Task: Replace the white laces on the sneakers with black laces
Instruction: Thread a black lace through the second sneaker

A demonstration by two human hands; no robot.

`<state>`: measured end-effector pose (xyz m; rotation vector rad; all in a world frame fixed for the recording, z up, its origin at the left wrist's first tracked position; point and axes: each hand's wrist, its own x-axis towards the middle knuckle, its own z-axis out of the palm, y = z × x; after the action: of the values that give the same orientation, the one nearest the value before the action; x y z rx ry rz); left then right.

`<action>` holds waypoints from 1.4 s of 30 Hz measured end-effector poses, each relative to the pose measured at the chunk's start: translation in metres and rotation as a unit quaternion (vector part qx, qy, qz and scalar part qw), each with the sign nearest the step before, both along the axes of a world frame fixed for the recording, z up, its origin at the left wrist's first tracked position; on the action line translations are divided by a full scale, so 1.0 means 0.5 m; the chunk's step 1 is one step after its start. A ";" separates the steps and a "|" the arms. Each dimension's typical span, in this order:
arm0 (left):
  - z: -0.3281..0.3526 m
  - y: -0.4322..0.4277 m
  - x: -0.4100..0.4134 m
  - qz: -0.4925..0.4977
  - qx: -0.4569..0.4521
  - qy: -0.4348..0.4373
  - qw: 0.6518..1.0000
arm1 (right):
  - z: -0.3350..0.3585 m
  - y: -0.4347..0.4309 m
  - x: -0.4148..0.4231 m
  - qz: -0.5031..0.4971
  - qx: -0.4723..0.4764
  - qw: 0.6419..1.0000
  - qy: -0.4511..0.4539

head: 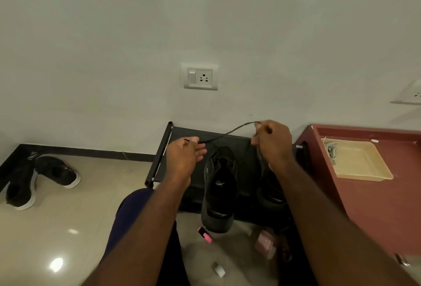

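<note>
A black lace (pixel 227 134) stretches between my two hands above a low black shoe rack (pixel 159 155). My left hand (pixel 184 155) pinches one tip of the lace near its thumb. My right hand (pixel 272 142) grips the rest of the lace, bunched and hanging down below the fist. On the rack stands a black sneaker (pixel 219 185) with no lace in it, toe towards the wall. A second black sneaker (pixel 271 192) lies to its right, partly hidden by my right forearm. White laces (pixel 330 150) lie in a beige tray (pixel 364 167).
A red-brown cabinet (pixel 376 206) holding the tray stands on the right. Another pair of black sneakers with white soles (pixel 38 180) lies on the tiled floor at left. A pink marker (pixel 205 235), a pink case (pixel 264 243) and a small white item (pixel 219 269) lie on the floor near the rack.
</note>
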<state>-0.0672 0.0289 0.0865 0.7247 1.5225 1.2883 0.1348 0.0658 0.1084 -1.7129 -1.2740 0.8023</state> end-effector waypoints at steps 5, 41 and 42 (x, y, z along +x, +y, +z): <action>-0.033 -0.053 0.024 0.058 -0.010 -0.032 0.998 | 0.053 0.012 -0.039 0.082 0.070 0.994 0.035; -0.156 -0.018 0.044 -0.347 -0.086 0.407 0.840 | -0.072 0.036 -0.065 0.058 -0.085 0.970 0.222; -0.160 -0.018 0.043 -0.350 -0.088 0.413 0.836 | -0.102 0.026 -0.071 0.105 -0.143 0.971 0.158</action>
<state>-0.0457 0.0197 0.0066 1.6594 1.7192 0.2424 0.0995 0.0786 0.0575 -1.5986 -1.1717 1.3819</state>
